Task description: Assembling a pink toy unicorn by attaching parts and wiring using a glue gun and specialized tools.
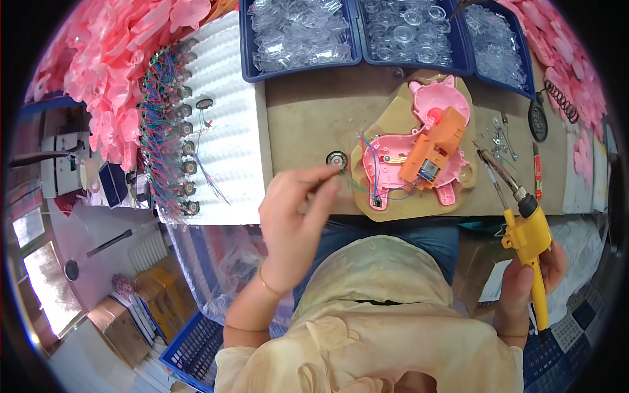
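My left hand (293, 209) reaches over the bench with thumb and forefinger closed at the lower edge of a small round speaker (337, 159), dark-rimmed with a pale centre. Thin green wires (357, 186) run from near the fingertips to a pink pig-shaped plastic shell half (393, 145). The shell lies open-side up in a tan fixture (383, 112). Inside it sit an orange plastic housing (443, 141), coloured wires and a small green circuit board (377, 202). My right hand (534, 275) grips a yellow soldering gun (529, 236), its tip pointing up beside the fixture.
Speakers with wires (189, 149) line a white foam sheet (236, 131) at left. Blue trays (303, 73) of clear plastic parts stand at the back, with pink shells (114, 85) heaped either side. A solder coil (561, 101), red-handled tool (538, 177) and metal bits lie right.
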A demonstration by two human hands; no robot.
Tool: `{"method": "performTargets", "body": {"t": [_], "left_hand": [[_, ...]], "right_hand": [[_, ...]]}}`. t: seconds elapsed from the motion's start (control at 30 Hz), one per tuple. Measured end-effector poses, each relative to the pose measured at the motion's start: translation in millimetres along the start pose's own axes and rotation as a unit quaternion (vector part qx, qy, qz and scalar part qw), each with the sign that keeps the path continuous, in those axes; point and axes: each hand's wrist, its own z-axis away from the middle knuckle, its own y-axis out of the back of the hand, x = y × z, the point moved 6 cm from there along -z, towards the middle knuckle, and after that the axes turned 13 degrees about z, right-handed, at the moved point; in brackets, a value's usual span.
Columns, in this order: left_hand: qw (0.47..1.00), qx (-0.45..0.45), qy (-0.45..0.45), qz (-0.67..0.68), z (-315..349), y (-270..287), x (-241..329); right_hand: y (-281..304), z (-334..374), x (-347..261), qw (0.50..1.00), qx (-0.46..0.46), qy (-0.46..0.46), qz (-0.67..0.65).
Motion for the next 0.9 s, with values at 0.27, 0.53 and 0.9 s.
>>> {"method": "performTargets", "body": {"t": [0.27, 0.53, 0.9], "left_hand": [[0.941, -0.175, -0.238, -0.163, 13, -65, 55], [0.898, -0.203, -0.313, -0.234, 17, -88, 58], [0.926, -0.161, -0.236, -0.248, 15, -72, 52]], "right_hand": [[-38, -25, -10, 0.994, -0.008, -0.070, -0.086], [-89, -40, -28, 0.988, -0.116, 0.037, -0.098], [-61, -40, -24, 0.986, -0.133, 0.094, 0.043]]}}
